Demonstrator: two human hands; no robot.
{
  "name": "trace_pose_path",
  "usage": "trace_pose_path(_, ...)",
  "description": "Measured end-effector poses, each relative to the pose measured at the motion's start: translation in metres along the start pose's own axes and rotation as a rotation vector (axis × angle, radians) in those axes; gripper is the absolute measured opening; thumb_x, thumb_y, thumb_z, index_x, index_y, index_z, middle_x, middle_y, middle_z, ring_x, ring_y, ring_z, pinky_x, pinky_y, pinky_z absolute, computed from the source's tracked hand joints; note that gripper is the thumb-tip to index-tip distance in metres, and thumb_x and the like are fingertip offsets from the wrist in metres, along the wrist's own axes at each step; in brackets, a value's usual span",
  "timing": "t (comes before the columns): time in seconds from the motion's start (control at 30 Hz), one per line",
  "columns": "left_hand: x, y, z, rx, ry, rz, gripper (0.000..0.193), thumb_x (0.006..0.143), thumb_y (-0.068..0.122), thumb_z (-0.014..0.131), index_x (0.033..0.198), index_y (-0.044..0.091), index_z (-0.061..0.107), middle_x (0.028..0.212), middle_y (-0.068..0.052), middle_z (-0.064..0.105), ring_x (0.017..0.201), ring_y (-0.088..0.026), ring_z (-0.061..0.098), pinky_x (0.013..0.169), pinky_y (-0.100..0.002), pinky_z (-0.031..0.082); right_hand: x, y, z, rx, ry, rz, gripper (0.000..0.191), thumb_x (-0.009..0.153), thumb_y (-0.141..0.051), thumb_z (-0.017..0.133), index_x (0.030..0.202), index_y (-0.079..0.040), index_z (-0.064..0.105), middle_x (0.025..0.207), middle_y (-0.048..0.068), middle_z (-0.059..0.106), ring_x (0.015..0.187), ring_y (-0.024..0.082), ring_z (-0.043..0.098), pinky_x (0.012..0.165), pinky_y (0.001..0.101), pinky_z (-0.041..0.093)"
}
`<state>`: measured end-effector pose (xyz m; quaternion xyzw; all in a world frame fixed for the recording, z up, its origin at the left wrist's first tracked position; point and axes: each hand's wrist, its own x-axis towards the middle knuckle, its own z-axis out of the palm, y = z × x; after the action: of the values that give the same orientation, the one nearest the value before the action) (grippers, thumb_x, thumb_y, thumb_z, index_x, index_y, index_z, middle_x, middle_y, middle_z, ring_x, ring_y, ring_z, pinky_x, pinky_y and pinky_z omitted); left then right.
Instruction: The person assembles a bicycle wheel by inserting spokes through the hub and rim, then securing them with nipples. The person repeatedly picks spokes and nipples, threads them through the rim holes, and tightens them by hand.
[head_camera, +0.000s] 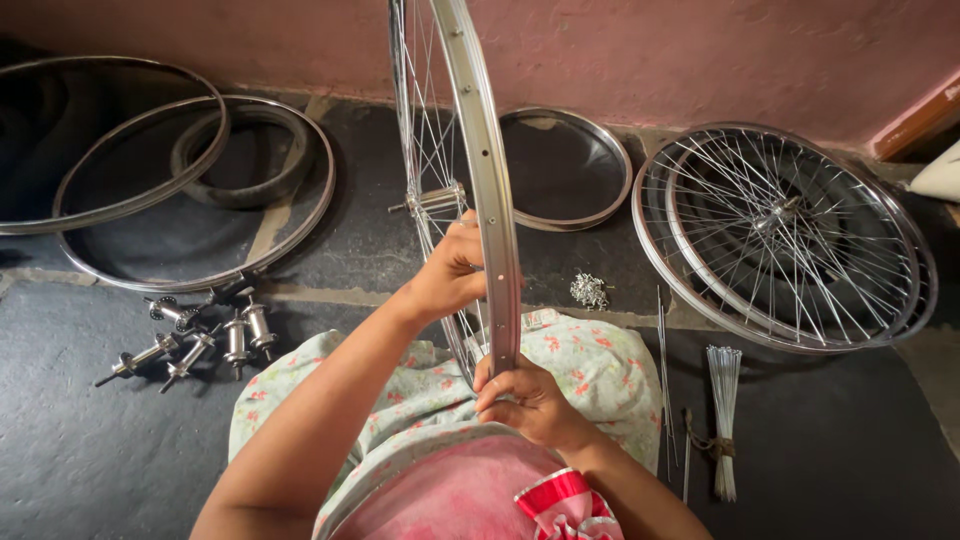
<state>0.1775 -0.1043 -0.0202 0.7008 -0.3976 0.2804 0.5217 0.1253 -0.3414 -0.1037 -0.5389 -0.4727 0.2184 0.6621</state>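
Note:
A shiny steel bicycle wheel rim stands upright on my lap, seen edge-on, with thin spokes running to a hub. My left hand reaches in from the left and grips the rim and spokes about halfway up. Lower down, at the rim's bottom edge above my floral-clad knee, my right hand pinches the rim, fingers curled around it.
Bare rims and a rubber tyre lie at the left, another rim by the pink wall. Stacked spoked wheels lie at the right. Several loose hubs, a nipple pile and a tied spoke bundle are on the dark floor.

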Motion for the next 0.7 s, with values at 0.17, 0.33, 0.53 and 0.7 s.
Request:
trace_pose_path(0.17, -0.01, 0.006, -0.007, -0.57, 0.061, -0.42, 0.015, 0.091, 0.018, 0.077, 0.093, 0.002, 0.077, 0.098, -0.005, 0.071, 0.097, -0.016, 0.064, 0.087, -0.034, 0.052, -0.001, 0.002, 0.002, 0.045, 0.026, 0.031, 0.014, 0.091, -0.008, 0.081, 0.1, -0.006, 0.071, 0.113, 0.007, 0.06, 0.102, 0.017, 0.058, 0.092, 0.0327, 0.05)
trace_pose_path(0.33, -0.015, 0.01, 0.003, -0.679, 0.005, -0.355, 0.015, 0.091, 0.016, 0.081, 0.092, 0.001, 0.078, 0.099, -0.007, 0.073, 0.1, -0.019, 0.065, 0.089, -0.035, 0.053, -0.003, -0.004, 0.001, 0.003, 0.002, -0.017, 0.016, 0.09, -0.008, 0.082, 0.101, -0.007, 0.071, 0.112, 0.006, 0.061, 0.102, 0.017, 0.059, 0.091, 0.0333, 0.052)
trace_pose_path(0.53, -0.016, 0.011, -0.002, -0.7, 0.092, -0.432, 0.017, 0.087, 0.014, 0.084, 0.093, -0.001, 0.078, 0.098, -0.009, 0.074, 0.096, -0.02, 0.067, 0.085, -0.034, 0.056, -0.004, -0.033, -0.003, -0.167, 0.078, -0.032, 0.015, 0.087, -0.003, 0.08, 0.098, -0.007, 0.07, 0.124, 0.009, 0.059, 0.114, 0.021, 0.058, 0.1, 0.036, 0.049)
trace_pose_path(0.7, -0.018, 0.014, -0.006, -0.744, 0.124, -0.411, 0.017, 0.085, 0.012, 0.085, 0.092, -0.001, 0.078, 0.1, -0.009, 0.074, 0.093, -0.02, 0.069, 0.082, -0.033, 0.056, 0.007, -0.075, -0.023, -0.272, 0.505, -0.074, 0.015, 0.089, 0.004, 0.077, 0.099, -0.006, 0.071, 0.11, 0.005, 0.064, 0.099, 0.014, 0.063, 0.083, 0.0257, 0.055)
